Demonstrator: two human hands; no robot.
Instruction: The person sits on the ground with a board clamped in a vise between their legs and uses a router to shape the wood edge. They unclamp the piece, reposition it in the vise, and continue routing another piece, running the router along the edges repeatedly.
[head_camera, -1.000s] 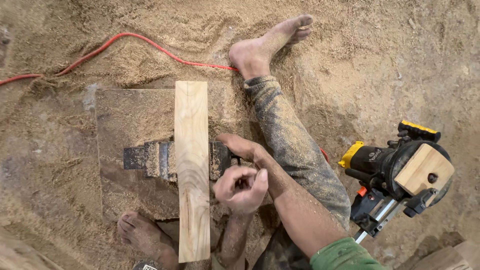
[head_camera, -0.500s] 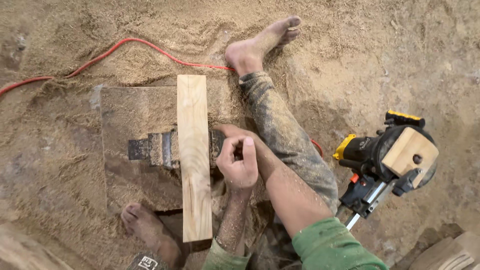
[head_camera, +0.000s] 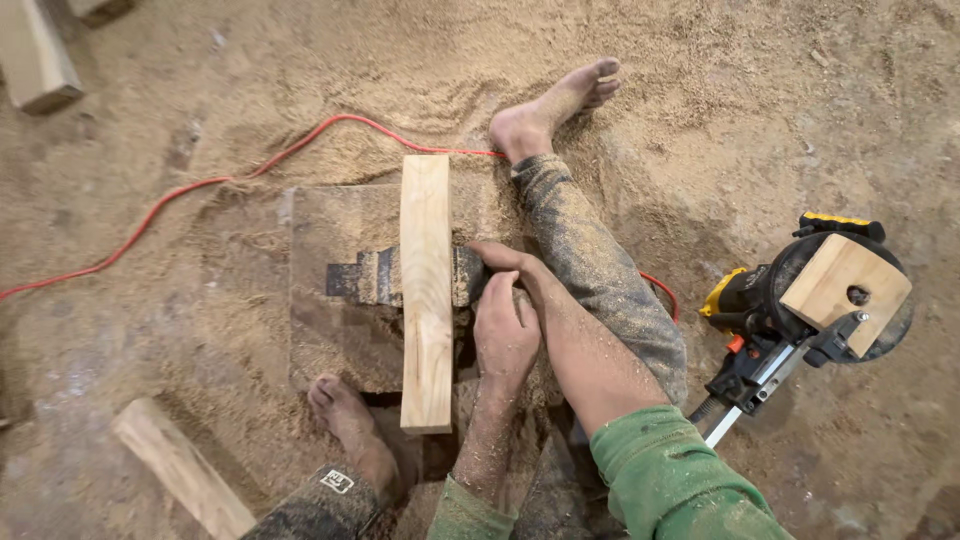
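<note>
Sawdust floor, one plank, two hands at a dark metal fitting

Sawdust covers the whole floor (head_camera: 700, 120) in the head view, loose and tan, heaped in soft ridges. Counted: one pale wooden plank (head_camera: 426, 290) lying lengthwise across one flat worn board (head_camera: 330, 300), one dark ribbed metal fitting (head_camera: 365, 277) running crosswise under the plank, one red cable (head_camera: 200, 185), one power tool (head_camera: 800, 300), two bare feet, two hands. Two more timber pieces lie apart: a block (head_camera: 40, 60) at the top left edge and an offcut (head_camera: 180, 470) at the lower left.

The right hand (head_camera: 500, 262) reaches to the plank's right edge, fingers laid flat against the dark fitting where it comes out from under the wood; whether it is gripping I cannot tell. The left hand (head_camera: 505, 335) sits just below it, fingers curled in a loose fist beside the plank, and what it holds, if anything, is hidden.

One foot (head_camera: 350, 425) rests at the plank's lower left corner, the other (head_camera: 555, 110) stretches out past its top end. Open sawdust lies left of the board and along the top. The tool, black and yellow with a squarish wooden plate bolted on, lies well apart on the right. The plank is smooth, straight-grained and rectangular; sleeves are green and dusty
</note>
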